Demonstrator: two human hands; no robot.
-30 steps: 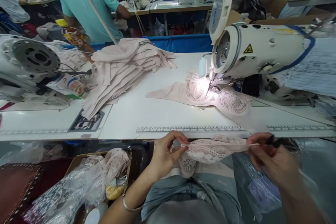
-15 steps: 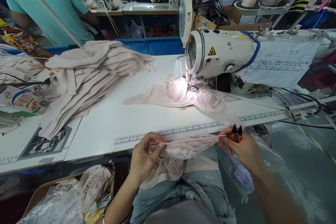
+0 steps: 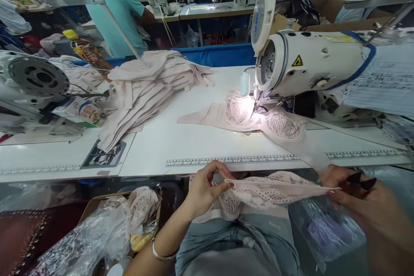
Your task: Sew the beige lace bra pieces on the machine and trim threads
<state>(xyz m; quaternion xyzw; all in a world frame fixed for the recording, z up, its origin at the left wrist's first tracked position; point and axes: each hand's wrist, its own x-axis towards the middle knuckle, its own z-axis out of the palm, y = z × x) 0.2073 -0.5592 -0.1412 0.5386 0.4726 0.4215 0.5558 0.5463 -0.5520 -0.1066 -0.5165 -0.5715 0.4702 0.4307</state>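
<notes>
Above my lap a pale pink lace bra (image 3: 265,189) is stretched sideways between my two hands. My left hand (image 3: 207,192) pinches one end of its edge between thumb and fingers. At the other end my right hand (image 3: 365,198), slightly blurred, grips the edge too. Dark-bladed thread snips (image 3: 360,181) are tucked in that same hand, blades pointing up. Another pink bra (image 3: 281,125) lies on the table, partly under the lit needle area of the sewing machine (image 3: 297,60); its band trails toward my right hand.
A pile of pink bras (image 3: 139,90) lies on the white table (image 3: 152,142), left of the machine. A printed ruler (image 3: 233,160) runs along the front edge. Below left stands a cardboard box (image 3: 87,209) with plastic and lace pieces. A bottle (image 3: 86,51) leans behind the pile.
My right hand has moved right and a little down, pulling the bra's edge longer and tauter. My view has turned left, bringing another machine into sight.
</notes>
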